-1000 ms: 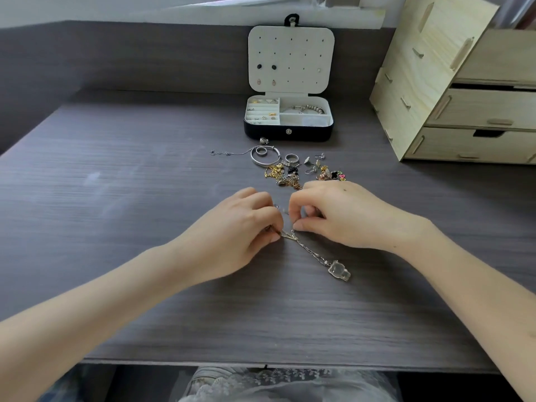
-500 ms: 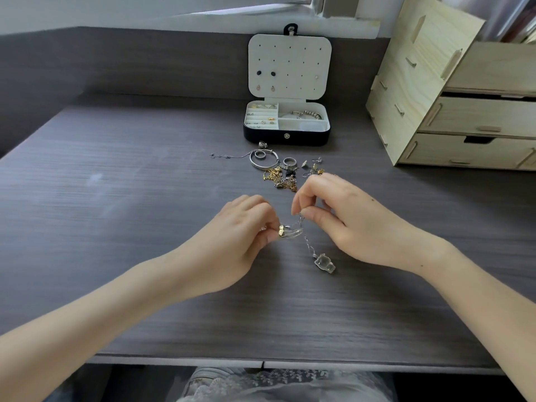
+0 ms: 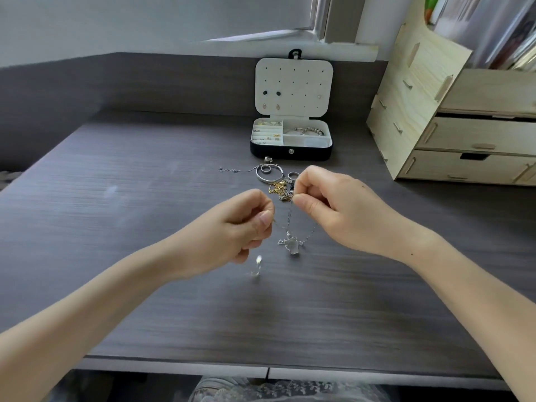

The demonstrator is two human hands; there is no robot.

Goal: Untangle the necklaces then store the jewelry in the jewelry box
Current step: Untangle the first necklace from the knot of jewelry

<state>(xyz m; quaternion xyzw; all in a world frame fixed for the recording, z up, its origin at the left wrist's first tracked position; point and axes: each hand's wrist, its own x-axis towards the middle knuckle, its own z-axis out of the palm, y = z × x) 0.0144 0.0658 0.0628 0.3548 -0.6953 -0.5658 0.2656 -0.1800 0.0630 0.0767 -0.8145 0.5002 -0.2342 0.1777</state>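
1. left hand (image 3: 240, 227) is raised over the tabletop (image 3: 116, 227). its fingers (image 3: 265, 219) are curled, with thumb and forefinger pinching one run of a thin silver necklace (image 3: 290, 220).
2. right hand (image 3: 333, 210) is level with the left and near it, the two not touching. its fingers (image 3: 304, 203) are curled too, thumb and forefinger pinching the same necklace higher up.
3. the necklace sags in loops between the two hands. a clear pendant (image 3: 291, 246) hangs at the low point; cannot tell whether it touches the tabletop.
4. a small pale blurred piece (image 3: 257, 265) sits just below the left hand; cannot tell what it is.
5. a pile of loose jewelry (image 3: 280, 188) lies on the tabletop beyond the hands, partly hidden by the right hand. it includes gold bits, a silver bangle (image 3: 269, 174) with a ring inside its loop, and a fine chain (image 3: 232, 170) trailing to the left.
6. the jewelry box (image 3: 290, 153) stands open behind the pile, near the back wall, with its lid (image 3: 293, 82) upright and a few studs pinned to it.
7. in the box, the left slots hold small pieces and the right compartment holds a beaded bracelet (image 3: 309, 131).
8. a wooden drawer unit (image 3: 464, 134) stands to the right of the box, well apart from the hands.
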